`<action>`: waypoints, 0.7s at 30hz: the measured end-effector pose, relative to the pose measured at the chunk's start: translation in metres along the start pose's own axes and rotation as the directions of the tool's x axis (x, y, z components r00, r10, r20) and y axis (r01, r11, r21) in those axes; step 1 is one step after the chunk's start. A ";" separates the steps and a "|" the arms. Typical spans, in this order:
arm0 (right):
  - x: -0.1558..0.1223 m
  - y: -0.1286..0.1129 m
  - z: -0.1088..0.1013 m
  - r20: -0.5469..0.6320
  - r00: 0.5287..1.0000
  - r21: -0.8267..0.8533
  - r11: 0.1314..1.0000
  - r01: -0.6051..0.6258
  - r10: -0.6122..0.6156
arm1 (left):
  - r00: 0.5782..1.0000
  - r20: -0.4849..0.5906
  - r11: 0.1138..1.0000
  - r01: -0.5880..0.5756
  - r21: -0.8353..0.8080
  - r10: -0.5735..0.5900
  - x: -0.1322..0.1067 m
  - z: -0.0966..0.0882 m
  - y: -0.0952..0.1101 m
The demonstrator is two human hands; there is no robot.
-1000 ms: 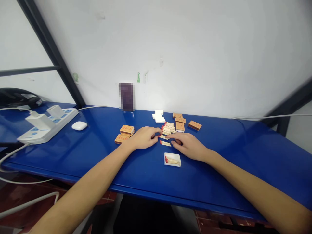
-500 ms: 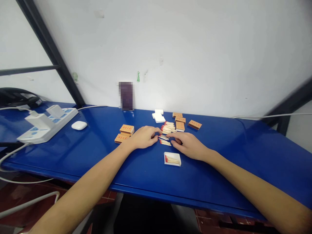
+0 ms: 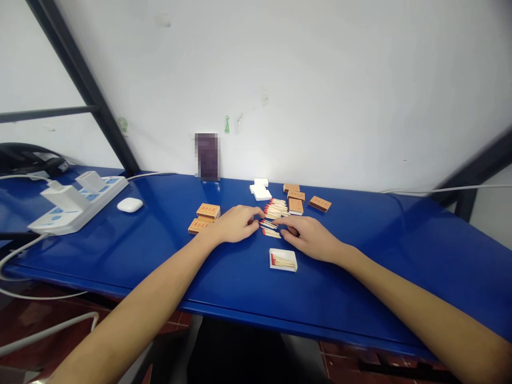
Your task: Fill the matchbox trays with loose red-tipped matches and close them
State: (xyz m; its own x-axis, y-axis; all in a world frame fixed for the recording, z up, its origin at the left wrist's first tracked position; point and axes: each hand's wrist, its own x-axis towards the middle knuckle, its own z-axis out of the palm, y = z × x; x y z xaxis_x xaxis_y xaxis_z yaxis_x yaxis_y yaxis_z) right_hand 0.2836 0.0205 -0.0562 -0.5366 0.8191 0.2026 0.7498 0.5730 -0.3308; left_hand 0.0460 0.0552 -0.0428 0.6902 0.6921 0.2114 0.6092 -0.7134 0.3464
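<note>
Loose red-tipped matches (image 3: 277,208) lie in a pile on the blue table, with a few more matches (image 3: 271,233) spread just in front of it. My left hand (image 3: 237,224) rests at their red-headed side, thumb and index finger apart. From the right, my right hand (image 3: 312,237) reaches to the bare ends, its index finger stretched over the sticks and its thumb held apart. Neither hand has a match lifted off the table. Nearer to me is a white matchbox tray (image 3: 286,268) with several matches inside.
Orange matchboxes (image 3: 208,210) sit left of my left hand. More matchboxes (image 3: 296,206) stand behind the pile, one matchbox (image 3: 320,204) apart at right. White trays (image 3: 261,191) are near the wall. At left are a white earbud case (image 3: 130,205) and a power strip (image 3: 96,207) with cables.
Almost nothing differs. The few matches between my fingertips have shifted very slightly, and both hands stay in nearly the same place.
</note>
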 end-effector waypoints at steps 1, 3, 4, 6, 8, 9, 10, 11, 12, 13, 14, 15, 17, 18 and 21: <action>0.000 0.000 0.000 0.000 1.000 0.000 1.000 0.001 -0.001 | 1.000 0.002 1.000 0.001 -0.001 -0.001 0.000 -0.001 0.001; 0.000 0.000 0.000 -0.003 1.000 0.002 1.000 0.005 -0.005 | 1.000 0.006 1.000 0.012 0.000 -0.012 0.000 -0.001 0.002; 0.000 0.000 0.000 -0.004 1.000 0.004 1.000 0.007 -0.007 | 1.000 0.010 1.000 0.022 0.002 -0.022 0.000 -0.002 0.003; 0.000 0.000 0.000 -0.004 1.000 0.007 1.000 0.009 -0.009 | 0.999 0.017 0.999 0.036 0.010 -0.036 0.000 -0.002 0.004; 0.000 0.000 0.000 -0.008 1.000 0.008 1.000 0.009 -0.009 | 0.999 0.017 0.999 0.039 0.015 -0.039 0.000 -0.001 0.004; 0.000 0.000 0.000 -0.009 1.000 0.008 1.000 0.008 -0.008 | 0.999 0.015 0.999 0.036 0.017 -0.036 0.000 -0.001 0.004; 0.000 0.000 0.000 -0.009 1.000 0.008 1.000 0.008 -0.008 | 0.999 0.013 0.999 0.031 0.016 -0.031 0.000 -0.001 0.003; 0.000 0.000 0.000 -0.007 1.000 0.007 1.000 0.007 -0.007 | 1.000 0.012 1.000 0.027 0.013 -0.027 0.000 -0.001 0.003; 0.000 0.000 0.000 -0.005 1.000 0.006 1.000 0.006 -0.006 | 1.000 0.012 1.000 0.025 0.010 -0.025 0.000 0.000 0.002; 0.000 0.000 0.000 -0.003 1.000 0.004 1.000 0.005 -0.005 | 1.000 0.013 1.000 0.023 0.006 -0.023 0.000 0.000 0.002; 0.000 0.000 0.000 0.000 1.000 0.002 1.000 0.004 -0.004 | 1.000 0.014 1.000 0.021 0.001 -0.021 0.000 0.000 0.001; 0.000 0.000 0.000 0.001 1.000 0.001 1.000 0.002 -0.002 | 1.000 0.014 1.000 0.021 -0.005 -0.021 0.000 0.000 0.001; 0.000 0.000 0.000 0.001 1.000 0.003 1.000 0.005 -0.005 | 1.000 0.011 1.000 0.026 -0.016 -0.026 0.000 0.000 0.000; 0.000 0.000 0.000 0.000 1.000 0.006 1.000 0.011 -0.011 | 1.000 0.006 0.999 0.030 -0.024 -0.030 0.000 0.000 0.000; -0.001 0.000 0.000 -0.007 0.999 0.013 0.999 0.037 -0.037 | 0.999 -0.007 0.998 0.040 -0.042 -0.041 0.000 0.001 -0.002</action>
State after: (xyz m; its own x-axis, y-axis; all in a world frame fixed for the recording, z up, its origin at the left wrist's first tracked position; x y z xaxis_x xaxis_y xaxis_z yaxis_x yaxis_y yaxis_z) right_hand 0.2841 0.0202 -0.0561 -0.5613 0.7975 0.2213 0.7241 0.6027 -0.3354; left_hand 0.0453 0.0563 -0.0443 0.6618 0.7214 0.2039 0.6196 -0.6794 0.3930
